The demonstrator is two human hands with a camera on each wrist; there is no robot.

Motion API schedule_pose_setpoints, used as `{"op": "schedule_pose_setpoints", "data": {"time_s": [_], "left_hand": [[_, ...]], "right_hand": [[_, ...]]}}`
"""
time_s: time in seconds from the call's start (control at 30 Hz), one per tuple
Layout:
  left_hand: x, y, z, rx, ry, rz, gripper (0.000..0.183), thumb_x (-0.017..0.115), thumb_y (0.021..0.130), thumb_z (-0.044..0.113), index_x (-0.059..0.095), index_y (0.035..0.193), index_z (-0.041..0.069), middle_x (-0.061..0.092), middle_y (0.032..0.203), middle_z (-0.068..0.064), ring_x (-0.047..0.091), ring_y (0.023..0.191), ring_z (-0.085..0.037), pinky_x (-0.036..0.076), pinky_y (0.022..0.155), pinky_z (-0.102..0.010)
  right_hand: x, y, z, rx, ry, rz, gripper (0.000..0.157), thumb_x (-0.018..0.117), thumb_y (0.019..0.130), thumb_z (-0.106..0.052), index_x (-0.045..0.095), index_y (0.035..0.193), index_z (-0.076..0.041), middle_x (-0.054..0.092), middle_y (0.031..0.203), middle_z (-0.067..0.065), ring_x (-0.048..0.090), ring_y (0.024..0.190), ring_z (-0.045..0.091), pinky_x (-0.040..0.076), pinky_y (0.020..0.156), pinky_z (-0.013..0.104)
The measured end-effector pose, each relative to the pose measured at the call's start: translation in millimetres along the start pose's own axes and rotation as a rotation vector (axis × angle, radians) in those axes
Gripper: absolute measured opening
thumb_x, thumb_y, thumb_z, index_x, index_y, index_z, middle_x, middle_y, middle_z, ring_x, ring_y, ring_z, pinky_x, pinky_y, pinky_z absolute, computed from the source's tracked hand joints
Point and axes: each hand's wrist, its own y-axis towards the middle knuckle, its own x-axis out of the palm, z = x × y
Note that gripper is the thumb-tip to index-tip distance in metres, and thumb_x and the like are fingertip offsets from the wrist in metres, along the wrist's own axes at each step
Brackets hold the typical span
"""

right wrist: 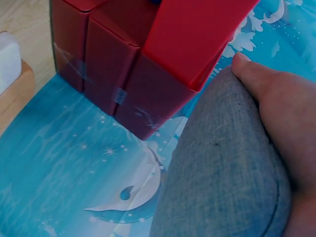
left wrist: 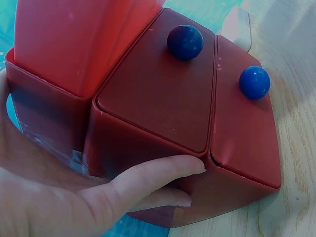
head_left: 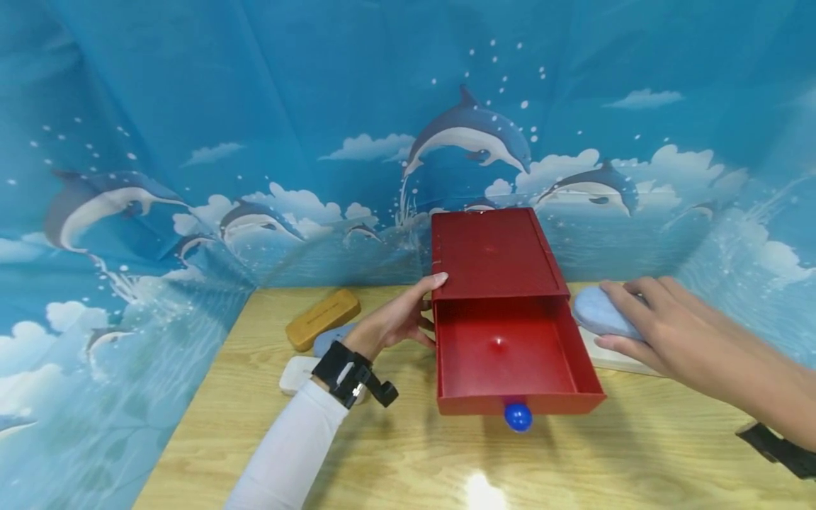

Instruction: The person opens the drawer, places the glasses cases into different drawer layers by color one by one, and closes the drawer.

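Observation:
A red three-drawer cabinet (head_left: 497, 251) stands on the table, its top drawer (head_left: 503, 354) pulled out and its bare red floor showing. Two lower drawers with blue ball knobs are closed in the left wrist view. My left hand (head_left: 401, 319) rests against the cabinet's left side, thumb near the top edge, fingers fairly straight along the wall (left wrist: 148, 185). Off the cabinet's right side, my right hand (head_left: 663, 326) grips a grey-blue, fabric-covered glasses case (head_left: 602, 312). Up close, this case (right wrist: 222, 163) shows a woven surface and a seam, with the thumb along its edge.
Left of the cabinet lie a tan case (head_left: 323, 320), a blue case (head_left: 331, 338) partly behind my left wrist, and a white case (head_left: 297, 374). A pale flat item (head_left: 618, 355) lies below my right hand. A dolphin-print sheet (head_left: 357, 191) hangs behind the wooden table (head_left: 408, 467).

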Motion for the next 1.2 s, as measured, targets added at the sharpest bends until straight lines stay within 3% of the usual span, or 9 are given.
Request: {"op": "schedule_pose_setpoints", "data": {"time_s": [0.27, 0.53, 0.97, 1.2], "left_hand": [[-1.2, 0.1, -2.2, -0.013, 0.000, 0.010, 0.082, 0.051, 0.084, 0.067, 0.020, 0.147, 0.025, 0.036, 0.140, -0.019, 0.055, 0.105, -0.045, 0.050, 0.076, -0.060], [-2.1, 2.2, -3.1, -0.006, 0.020, 0.007, 0.083, 0.050, 0.083, 0.069, 0.020, 0.147, 0.025, 0.036, 0.140, -0.019, 0.056, 0.105, -0.044, 0.051, 0.075, -0.059], [1.6, 1.8, -1.7, -0.013, -0.004, 0.019, 0.079, 0.050, 0.086, 0.066, 0.021, 0.147, 0.026, 0.034, 0.141, -0.019, 0.054, 0.106, -0.045, 0.049, 0.076, -0.061], [0.4, 1.8, -0.6, -0.011, 0.000, 0.023, 0.080, 0.051, 0.085, 0.067, 0.021, 0.147, 0.026, 0.035, 0.140, -0.018, 0.053, 0.107, -0.045, 0.049, 0.076, -0.061]], "right_hand": [[-8.8, 20, -14, -0.008, 0.009, -0.060, 0.076, 0.072, 0.078, -0.046, 0.046, 0.136, -0.004, 0.057, 0.110, 0.017, 0.053, 0.096, 0.033, 0.052, 0.068, 0.048], [-11.5, 40, -28, -0.055, -0.006, -0.086, 0.077, 0.070, 0.079, -0.050, 0.046, 0.136, -0.006, 0.057, 0.110, 0.016, 0.053, 0.095, 0.031, 0.054, 0.060, 0.039], [-2.1, 66, -42, -0.214, 0.007, -0.110, 0.074, 0.069, 0.081, -0.046, 0.044, 0.135, -0.001, 0.056, 0.108, 0.016, 0.052, 0.092, 0.029, 0.052, 0.070, 0.039], [5.5, 79, -48, -0.208, 0.019, -0.179, 0.076, 0.067, 0.084, -0.048, 0.042, 0.137, -0.001, 0.055, 0.112, 0.015, 0.050, 0.096, 0.027, 0.051, 0.074, 0.039]]}}
